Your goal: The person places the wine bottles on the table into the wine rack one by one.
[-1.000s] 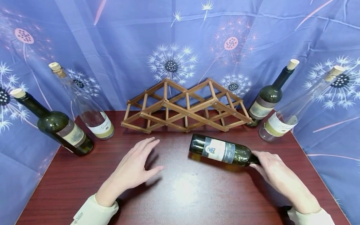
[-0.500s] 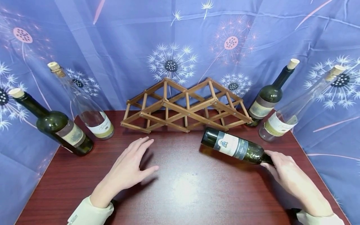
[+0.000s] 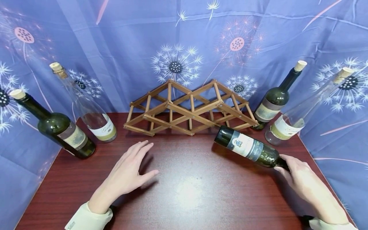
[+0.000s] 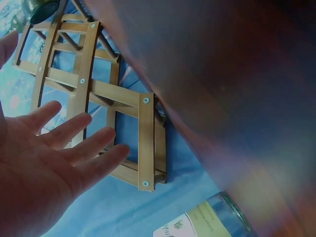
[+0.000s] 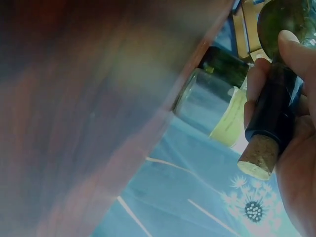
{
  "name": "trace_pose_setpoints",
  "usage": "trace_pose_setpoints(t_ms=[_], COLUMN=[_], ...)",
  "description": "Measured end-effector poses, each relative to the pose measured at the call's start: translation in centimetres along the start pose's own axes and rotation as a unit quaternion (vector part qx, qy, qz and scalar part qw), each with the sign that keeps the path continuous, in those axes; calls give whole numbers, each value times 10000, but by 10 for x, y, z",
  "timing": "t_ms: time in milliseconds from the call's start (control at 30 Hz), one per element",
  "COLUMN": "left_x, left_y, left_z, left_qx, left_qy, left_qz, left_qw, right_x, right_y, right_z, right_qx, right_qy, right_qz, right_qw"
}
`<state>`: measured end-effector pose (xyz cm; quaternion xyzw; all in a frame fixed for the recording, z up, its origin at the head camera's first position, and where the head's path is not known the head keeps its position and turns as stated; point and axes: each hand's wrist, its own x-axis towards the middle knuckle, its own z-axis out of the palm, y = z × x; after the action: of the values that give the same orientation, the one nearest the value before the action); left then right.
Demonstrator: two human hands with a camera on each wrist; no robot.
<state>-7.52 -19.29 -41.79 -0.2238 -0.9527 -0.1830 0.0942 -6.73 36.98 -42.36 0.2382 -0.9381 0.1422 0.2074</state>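
My right hand (image 3: 304, 180) grips a dark green wine bottle (image 3: 244, 147) by its neck. The bottle lies nearly level, its base pointing left and back toward the wooden wine rack (image 3: 192, 111). In the right wrist view, fingers and thumb wrap the neck, and a cork (image 5: 259, 158) pokes out below the palm. My left hand (image 3: 125, 174) holds nothing; its fingers are spread above the table in front of the rack's left part. The left wrist view has that hand's palm (image 4: 37, 168) beside the rack's slats (image 4: 146, 143).
Two corked bottles, one green (image 3: 70, 135) and one clear (image 3: 100, 124), stand at the left. Another green bottle (image 3: 271, 102) and a clear bottle (image 3: 287, 126) stand at the right of the rack. A blue patterned cloth (image 3: 129, 48) hangs behind the reddish table (image 3: 172, 198).
My right hand has carried the bottle to the right, and its base has swung back nearer the rack. My left hand has drifted slightly left.
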Motion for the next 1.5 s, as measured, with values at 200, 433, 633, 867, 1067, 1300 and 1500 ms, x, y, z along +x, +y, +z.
trace_pose_setpoints(t_ms=[200,433,633,867,1067,1300,1500], left_x=[-1,-1,-2,-3,-4,-5,-5], left_y=[-3,-4,-3,-3,-3,-2,-2], left_z=[-2,-4,-5,-5,-5,-5,-6], left_qx=[82,236,339,393,406,463,495], left_qy=[19,-3,31,97,67,12,-21], left_qz=[-16,-17,5,58,31,-37,-21], left_qw=[10000,9997,9994,9992,9991,9989,9988], right_x=[-5,-10,-11,-14,-15,-15,-16], right_y=[5,12,16,17,16,13,10], right_z=[-2,-3,-2,-3,-4,-5,-3], right_qx=[-21,-26,-67,-93,-96,-55,-12], right_qy=[30,45,59,24,-55,-100,-90], right_qz=[148,321,401,603,782,849,1008], right_qw=[9999,9995,9992,9981,9969,9963,9949])
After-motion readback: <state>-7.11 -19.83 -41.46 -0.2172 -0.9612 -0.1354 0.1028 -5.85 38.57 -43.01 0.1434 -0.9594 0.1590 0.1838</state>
